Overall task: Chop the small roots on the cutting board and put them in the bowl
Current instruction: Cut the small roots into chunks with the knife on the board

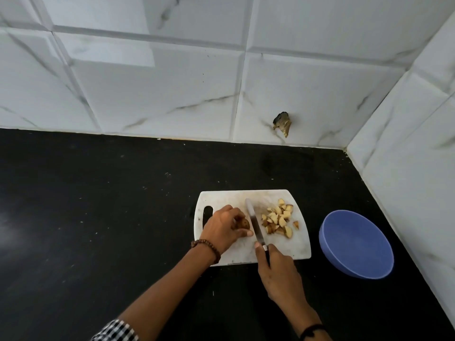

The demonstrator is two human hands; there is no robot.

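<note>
black stone counter (pixel 98 217) runs into a corner of white marbled tiles (pixel 172 82), one of them broken by a ragged hole (pixel 282 123).

the left hand (pixel 222 228) has its fingers curled down over a small brown root (pixel 243 223), pinning it to the cutting board (pixel 290 251), with the thumb tip drawn in on the near side. only the root's right end shows past the knuckles. that end faces 3 o'clock, straight at the blade, so i judge its long axis to run 9 to 3, though the covered part leaves this unsure.

the right hand (pixel 278 271) is wrapped round the handle of a knife (pixel 254 221), one fingertip laid up by the heel. the blade's long axis runs from 6 toward a tip between 11 and 12 o'clock, square across the root. its edge stands just at the root's exposed end, the left fingertips close on its 9 o'clock side. the cut turns on that narrow gap: the knife hand does the work, and the holding fingers must keep clear of the edge.

a pile of chopped pieces (pixel 278 221), pale inside and brown-skinned, lies at 3 o'clock of the blade on the board's right half. the blue bowl (pixel 357 244) sits off the board at 3 o'clock, near it, nothing in it that i can see. a beaded bracelet (pixel 209 247) rings the left wrist.
</note>
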